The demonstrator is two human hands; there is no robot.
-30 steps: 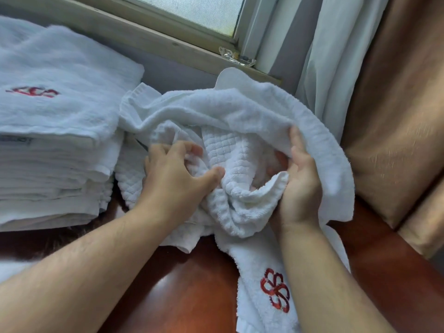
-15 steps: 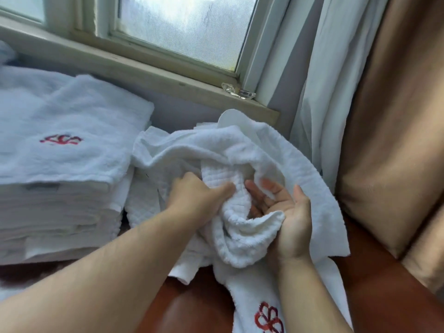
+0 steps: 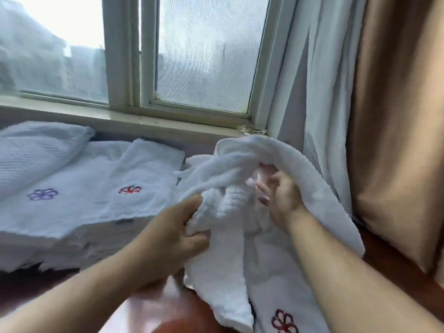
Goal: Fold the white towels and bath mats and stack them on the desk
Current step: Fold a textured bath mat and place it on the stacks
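— So, what fills the back?

— A frosted window [image 3: 204, 56] takes up most of it. A brown curtain [image 3: 396, 116] hangs on the right, with a sheer white curtain [image 3: 319, 92] between the two.

— And below the sill [image 3: 120, 118]?

— A stack of folded towels [image 3: 84, 212] sits on the left of the dark reddish desk [image 3: 168, 311], against the wall. Its top layers carry a purple flower [image 3: 42, 194] and a red mark [image 3: 129, 189].

— Where is the piece being handled?

— The white towel [image 3: 276, 159] is bunched up just right of the stack, lifted in front of the sheer curtain. Its lower end trails down toward the wood, with a red flower emblem [image 3: 284, 320] near the bottom edge.

— The hands?

— The left hand [image 3: 168, 239] pinches a waffle-textured fold at the bundle's left side between thumb and curled fingers. The right hand [image 3: 281, 200] is spread, fingers nearly straight against the cloth, gripping nothing I can see. A fold draped over it hides part of it.

— Anything small?

— A clear latch [image 3: 252, 129] on the sill, just above the towel's top edge.
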